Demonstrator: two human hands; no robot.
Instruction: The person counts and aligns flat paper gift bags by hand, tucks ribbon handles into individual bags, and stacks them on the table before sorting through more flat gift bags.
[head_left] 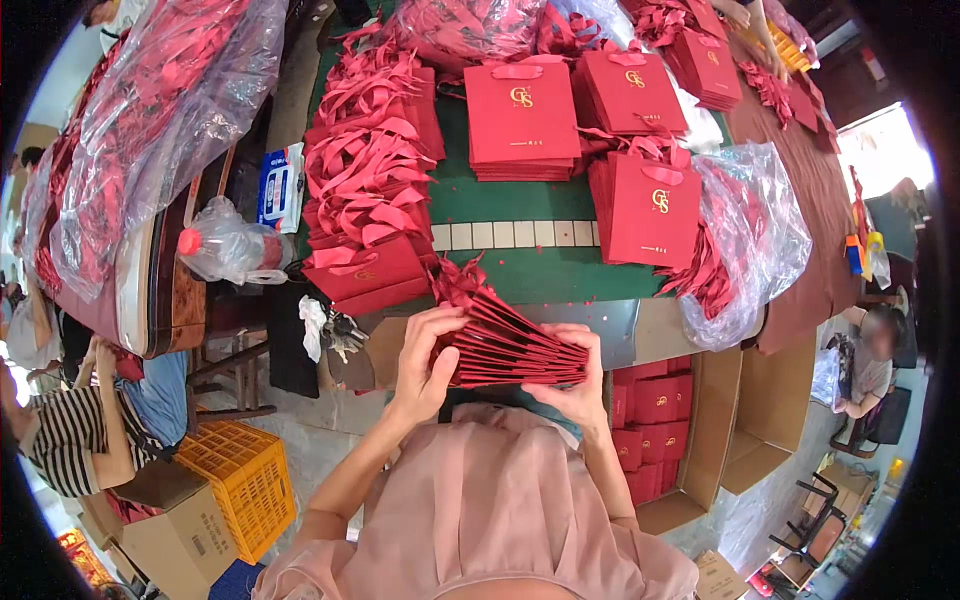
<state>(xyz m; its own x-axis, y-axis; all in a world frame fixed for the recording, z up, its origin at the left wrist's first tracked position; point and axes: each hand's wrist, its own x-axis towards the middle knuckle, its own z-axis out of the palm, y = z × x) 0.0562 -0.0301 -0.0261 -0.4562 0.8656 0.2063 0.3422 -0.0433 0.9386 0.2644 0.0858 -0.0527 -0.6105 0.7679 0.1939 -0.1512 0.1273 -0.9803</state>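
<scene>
Hands held a fanned stack of red bags (512, 350) from both sides, in front of the torso at the near edge of the table (520, 275). The left hand (415, 370) curved around the stack's left side, thumb set well apart from the fingers. The right hand (578, 388) gripped the right end more narrowly, its thumb along the lower edge and its fingers higher up. Behind the hands' near side spread the wearer's pale pink top (500, 500).

Just beyond the stack, a strip of pale squares (515, 235) crossed the green tabletop. A long pile of ribboned bags (365, 190) stood to its left, the loops tangled on top. Past the strip, a central stack (520, 120) showed gold lettering, and another lettered stack (655, 210) stood to the right, beside a clear plastic bag (765, 225) with red contents.

Farther left were a clear bottle with a red cap (235, 245) and a blue-and-white packet (281, 188). Below the table on the right, a cardboard box (715, 425) contained more red bags (657, 400). On the floor at left stood a yellow crate (255, 490), near a person in a striped top (75, 430); another person (875, 370) sat at far right.
</scene>
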